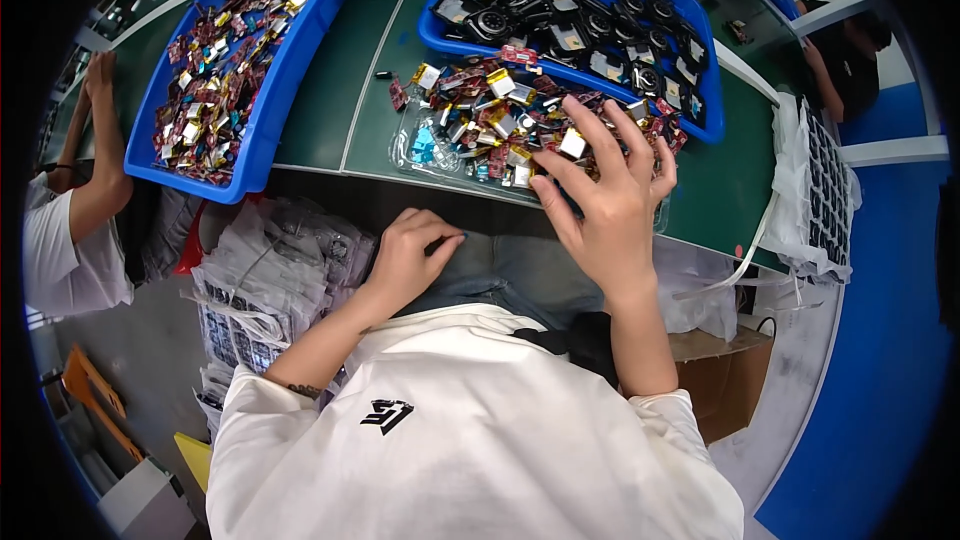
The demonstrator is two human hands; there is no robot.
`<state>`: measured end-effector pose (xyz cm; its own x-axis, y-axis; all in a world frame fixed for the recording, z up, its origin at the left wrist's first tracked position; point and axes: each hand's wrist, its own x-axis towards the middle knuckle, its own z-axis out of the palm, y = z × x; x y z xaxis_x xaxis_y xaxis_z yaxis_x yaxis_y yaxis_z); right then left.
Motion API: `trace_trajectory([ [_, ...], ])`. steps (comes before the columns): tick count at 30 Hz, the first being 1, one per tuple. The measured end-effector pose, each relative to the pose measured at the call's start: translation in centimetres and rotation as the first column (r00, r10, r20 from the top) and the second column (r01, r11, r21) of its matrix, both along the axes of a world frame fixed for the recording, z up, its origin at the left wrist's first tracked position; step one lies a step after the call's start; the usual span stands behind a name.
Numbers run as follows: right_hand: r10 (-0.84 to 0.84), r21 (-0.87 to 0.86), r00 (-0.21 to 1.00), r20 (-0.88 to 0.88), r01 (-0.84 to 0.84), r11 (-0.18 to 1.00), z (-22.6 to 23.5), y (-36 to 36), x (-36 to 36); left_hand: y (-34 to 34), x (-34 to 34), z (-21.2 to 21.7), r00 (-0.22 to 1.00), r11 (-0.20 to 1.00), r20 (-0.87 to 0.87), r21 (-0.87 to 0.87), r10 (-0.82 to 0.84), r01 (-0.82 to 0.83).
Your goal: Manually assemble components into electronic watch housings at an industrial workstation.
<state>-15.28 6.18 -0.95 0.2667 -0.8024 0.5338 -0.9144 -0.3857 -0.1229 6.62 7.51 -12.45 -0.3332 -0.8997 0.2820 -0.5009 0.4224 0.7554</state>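
Note:
My right hand [612,205] reaches over a heap of small red circuit boards with silver, yellow-taped batteries [503,125]. Its fingers are spread, with the thumb and index fingertips close to the heap; whether they touch a piece I cannot tell. The heap fills a clear plastic tray [402,148] at the near edge of the green table. My left hand [408,258] hangs over my lap, below the table edge. Its thumb and index finger are pinched together, and a tiny dark blue spot shows at their tips, too small to name.
Behind the heap stands a blue bin [712,60] of black round-faced casings. A longer blue bin [250,155] of circuit boards is at the left. Wrapped stacked trays [270,270] stand beside my left arm, a cardboard box [735,380] at right. Another person [85,230] sits far left.

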Motion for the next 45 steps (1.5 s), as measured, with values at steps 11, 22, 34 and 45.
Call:
trace_trajectory([
  [11,-0.006,-0.044,1.000,0.021,0.007,0.999,-1.0,-0.2,0.3,-8.2,-5.3,-10.9,0.985,0.947,0.113,-0.308,0.128,-0.088],
  [22,0.383,0.176,0.914,0.132,-0.402,0.898,-4.5,4.6,-1.0,-4.0,0.3,-5.9,0.982,0.913,0.033,0.375,-0.184,0.158],
  [34,0.242,0.464,0.970,-0.013,-0.209,0.861,-10.0,2.7,-2.0,-1.6,-1.2,-4.2,0.861,0.945,0.403,0.031,-0.310,0.326],
  [45,0.242,-0.207,0.945,0.218,-0.198,0.958,4.5,-1.1,-0.6,-5.1,1.8,14.1,0.998,0.785,0.015,-0.618,0.060,-0.038],
])
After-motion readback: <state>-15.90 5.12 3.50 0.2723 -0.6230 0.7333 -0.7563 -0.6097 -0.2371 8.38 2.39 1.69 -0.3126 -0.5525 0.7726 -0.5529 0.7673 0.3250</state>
